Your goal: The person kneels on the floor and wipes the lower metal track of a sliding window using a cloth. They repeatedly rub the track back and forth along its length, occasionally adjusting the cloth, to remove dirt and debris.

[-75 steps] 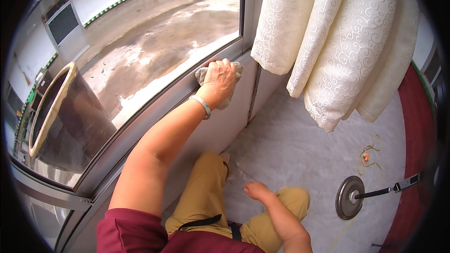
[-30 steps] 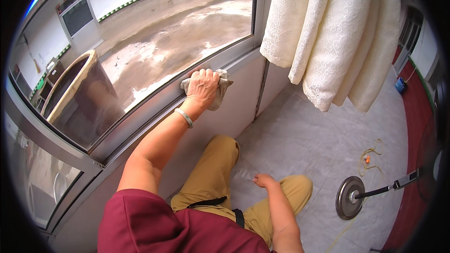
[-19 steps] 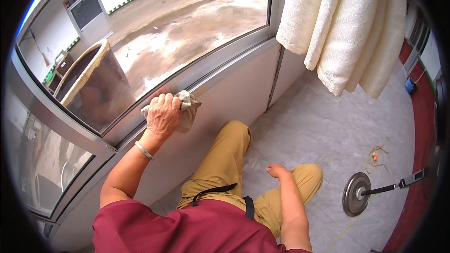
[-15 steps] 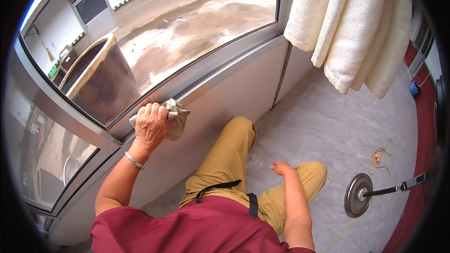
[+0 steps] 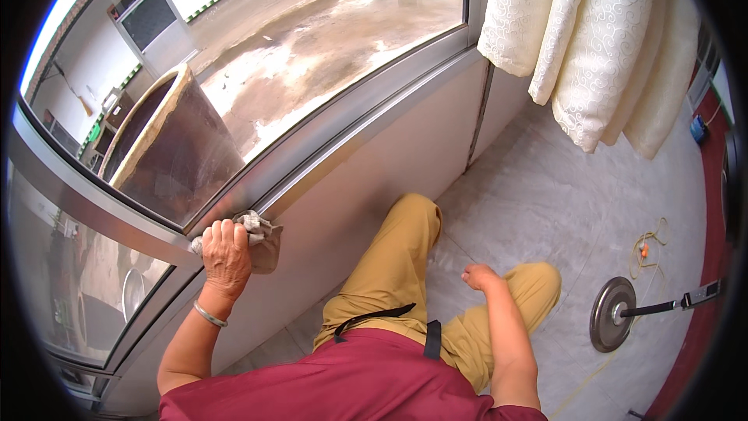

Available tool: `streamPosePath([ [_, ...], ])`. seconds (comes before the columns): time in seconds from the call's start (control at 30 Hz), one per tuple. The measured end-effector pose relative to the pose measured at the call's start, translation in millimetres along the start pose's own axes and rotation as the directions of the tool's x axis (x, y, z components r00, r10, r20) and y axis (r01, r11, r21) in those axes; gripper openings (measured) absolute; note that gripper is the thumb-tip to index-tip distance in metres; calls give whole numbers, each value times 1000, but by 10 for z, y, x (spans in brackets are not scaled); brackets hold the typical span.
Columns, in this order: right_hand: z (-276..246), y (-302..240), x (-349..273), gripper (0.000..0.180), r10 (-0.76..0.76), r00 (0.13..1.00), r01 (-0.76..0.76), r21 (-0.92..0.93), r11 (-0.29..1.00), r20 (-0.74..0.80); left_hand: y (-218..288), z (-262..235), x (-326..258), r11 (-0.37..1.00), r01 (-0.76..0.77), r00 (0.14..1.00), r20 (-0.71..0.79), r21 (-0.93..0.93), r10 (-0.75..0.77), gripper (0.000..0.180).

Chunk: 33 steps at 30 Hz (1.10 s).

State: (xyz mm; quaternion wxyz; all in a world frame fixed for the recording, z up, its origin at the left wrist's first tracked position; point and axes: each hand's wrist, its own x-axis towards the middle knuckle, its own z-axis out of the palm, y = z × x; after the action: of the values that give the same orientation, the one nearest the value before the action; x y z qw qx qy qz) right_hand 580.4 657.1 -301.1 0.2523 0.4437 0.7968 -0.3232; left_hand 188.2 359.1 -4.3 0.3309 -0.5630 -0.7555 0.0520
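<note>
My left hand is closed over a crumpled greyish cloth and presses it against the silver metal window frame, close to the corner where the upright bar meets the lower rail. Part of the cloth hangs down over the pale panel below. Above the hand is the glass pane. My right hand hangs loosely curled beside my right knee, apart from the frame, and I see nothing in it.
A cream patterned curtain hangs at the upper right. On the grey floor stand a round metal base with a pole and a yellow cord. Through the glass, a large brown vat stands in a yard.
My left hand has slid the cloth down and left along the lower rail into the corner. My right hand stays by the knee. The whole view has shifted slightly.
</note>
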Motion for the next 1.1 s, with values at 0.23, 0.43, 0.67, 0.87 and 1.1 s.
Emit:
streamPosePath([
  [0.23,6,-43,-5,36,-32,998,36,-69,997,51,21,32,148,999,-18,998,66,-29,20,18],
  [0.43,-97,-253,-13,36,-119,992,121,-49,991,41,144,118,399,998,-43,995,90,-52,47,21],
  [0.67,-63,-241,-7,36,-174,985,174,-68,982,3,683,376,1247,993,-106,994,30,-41,108,30],
  [0.87,-193,-238,-243,33,-163,985,162,-38,986,-48,1138,552,1923,984,-170,983,-81,-52,166,12],
  [1.1,-172,-301,-282,31,-279,954,275,-50,960,-109,1451,619,2339,985,-169,981,-107,-38,164,16],
])
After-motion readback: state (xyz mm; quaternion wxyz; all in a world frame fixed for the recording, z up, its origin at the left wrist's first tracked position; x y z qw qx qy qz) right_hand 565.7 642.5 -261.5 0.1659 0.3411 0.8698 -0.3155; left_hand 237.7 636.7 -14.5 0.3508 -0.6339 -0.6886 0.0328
